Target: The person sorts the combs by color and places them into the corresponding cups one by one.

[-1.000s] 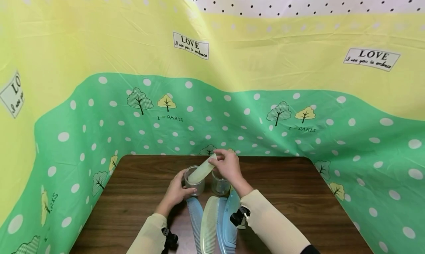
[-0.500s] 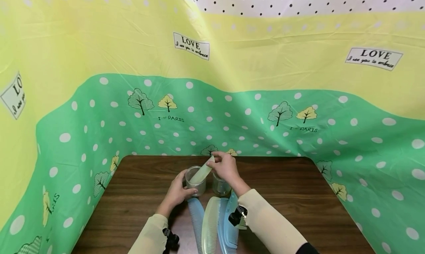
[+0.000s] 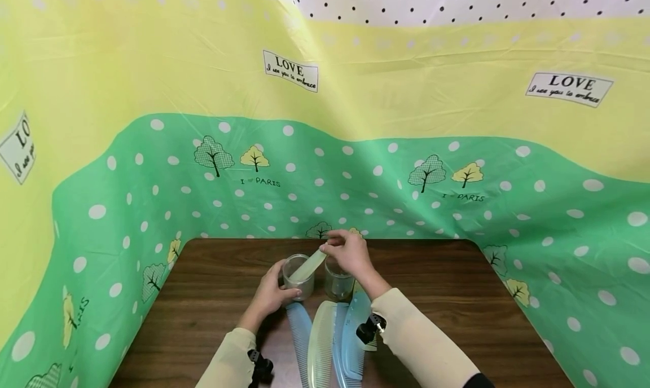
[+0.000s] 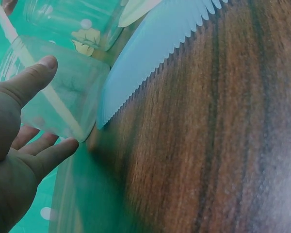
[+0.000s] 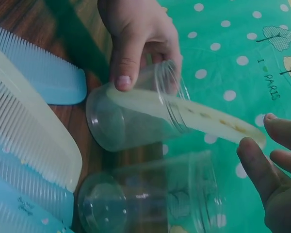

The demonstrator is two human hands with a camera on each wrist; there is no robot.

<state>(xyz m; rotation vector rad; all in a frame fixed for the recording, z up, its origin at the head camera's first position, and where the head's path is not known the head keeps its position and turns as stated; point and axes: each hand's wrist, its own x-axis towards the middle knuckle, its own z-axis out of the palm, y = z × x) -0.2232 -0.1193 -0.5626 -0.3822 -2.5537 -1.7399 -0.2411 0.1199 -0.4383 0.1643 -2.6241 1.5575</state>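
Observation:
My left hand [image 3: 271, 289] holds a clear jar [image 3: 299, 286] at its side, thumb toward me and fingers round the far side. Leaning in this jar is a pale yellow comb [image 5: 208, 116], its lower end down inside and its upper end out past the rim. It shows its narrow, curved edge with gold marks; no teeth can be made out. At that upper end the thumb and fingers of my right hand [image 3: 347, 252] pinch the comb. A second clear jar [image 5: 150, 194] stands just right of the first, partly behind my right hand in the head view.
Nearer me on the brown wooden table [image 3: 213, 298] lie several combs: a blue comb [image 3: 299, 337], a pale yellow comb [image 3: 321, 343] and more blue combs [image 3: 352, 337], partly under my right forearm. Behind the table hangs a green and yellow printed curtain [image 3: 325, 168].
The pale comb in the jar has turned from its broad side to a narrower edge, and its upper end sits slightly lower. My left hand and the jar stay in place.

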